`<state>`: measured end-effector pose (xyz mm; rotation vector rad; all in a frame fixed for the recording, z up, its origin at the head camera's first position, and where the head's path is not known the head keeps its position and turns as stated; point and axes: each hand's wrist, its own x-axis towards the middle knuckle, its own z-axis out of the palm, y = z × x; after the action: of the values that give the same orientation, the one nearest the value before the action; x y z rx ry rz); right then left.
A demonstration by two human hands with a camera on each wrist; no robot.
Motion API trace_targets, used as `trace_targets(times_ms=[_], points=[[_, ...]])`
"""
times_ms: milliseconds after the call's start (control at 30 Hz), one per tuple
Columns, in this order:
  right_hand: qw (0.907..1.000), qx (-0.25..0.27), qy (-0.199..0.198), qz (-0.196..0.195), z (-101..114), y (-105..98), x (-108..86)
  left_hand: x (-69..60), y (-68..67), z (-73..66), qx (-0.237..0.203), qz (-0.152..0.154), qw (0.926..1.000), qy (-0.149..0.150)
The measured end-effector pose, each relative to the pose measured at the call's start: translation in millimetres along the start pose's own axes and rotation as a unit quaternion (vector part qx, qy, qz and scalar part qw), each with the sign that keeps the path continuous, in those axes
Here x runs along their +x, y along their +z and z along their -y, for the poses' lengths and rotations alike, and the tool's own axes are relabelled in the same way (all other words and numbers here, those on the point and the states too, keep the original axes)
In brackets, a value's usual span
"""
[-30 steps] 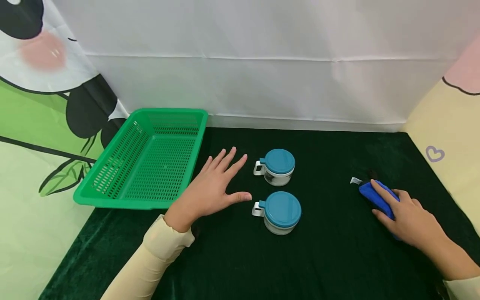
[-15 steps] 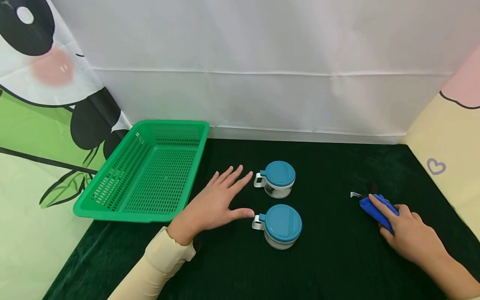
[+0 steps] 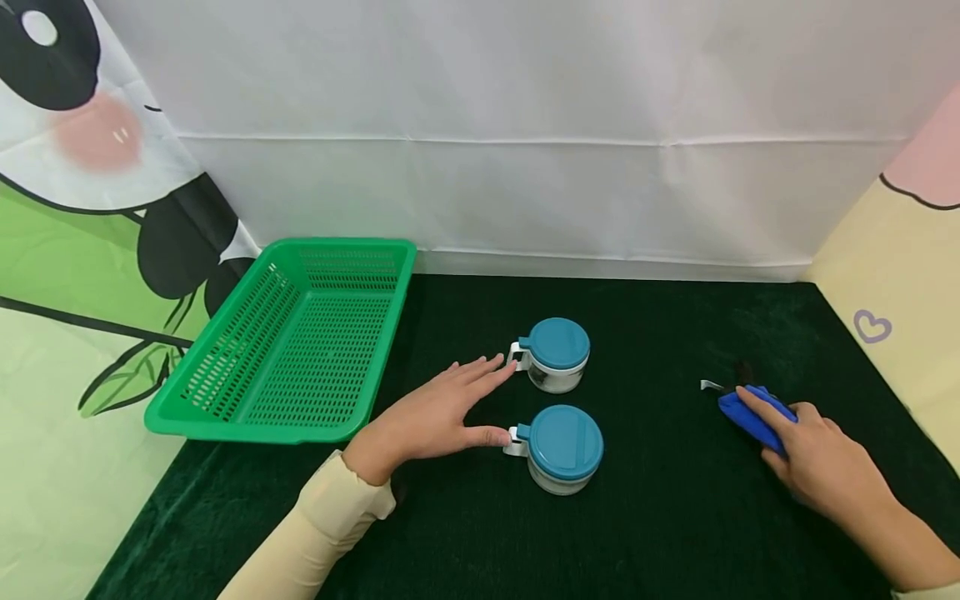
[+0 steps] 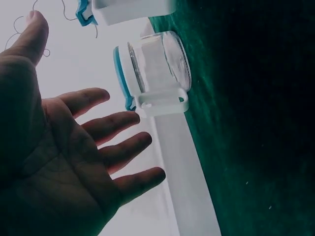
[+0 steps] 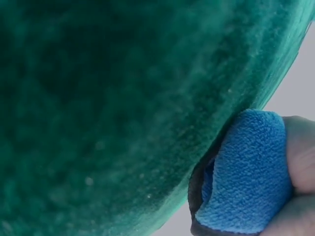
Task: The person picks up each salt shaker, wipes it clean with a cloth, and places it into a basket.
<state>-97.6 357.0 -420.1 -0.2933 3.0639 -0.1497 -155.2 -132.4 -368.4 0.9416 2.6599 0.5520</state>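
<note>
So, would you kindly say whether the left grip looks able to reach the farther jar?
Probably yes: the left grip is open, its fingertips near the handle of the farther jar, with nothing visible in between.

creased white backdrop (image 3: 510,167), dark green cloth (image 3: 652,483), cartoon-printed left panel (image 3: 82,267), yellow right panel (image 3: 900,283)

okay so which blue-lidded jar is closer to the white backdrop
The far jar, higher in the head view; the near jar stands in front of it.
</note>
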Motion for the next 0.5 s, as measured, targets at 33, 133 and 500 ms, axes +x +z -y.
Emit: trace_targets(times_ms=[33,133,500], points=[[1.0000,0.001,0.000,0.001,0.1,-1.0,0.4,0.9,1.0,0.4,-0.006,0.008,0.9999,0.001],[1.0000,0.006,0.003,0.001,-0.6,-5.4,1.9,3.6,4.0,0.6,-0.016,0.036,0.9992,0.008],[0.9995,0.028,-0.003,-0.016,-4.0,-17.4,5.3,14.0,14.9,2.4,-0.085,0.091,0.9901,0.065]])
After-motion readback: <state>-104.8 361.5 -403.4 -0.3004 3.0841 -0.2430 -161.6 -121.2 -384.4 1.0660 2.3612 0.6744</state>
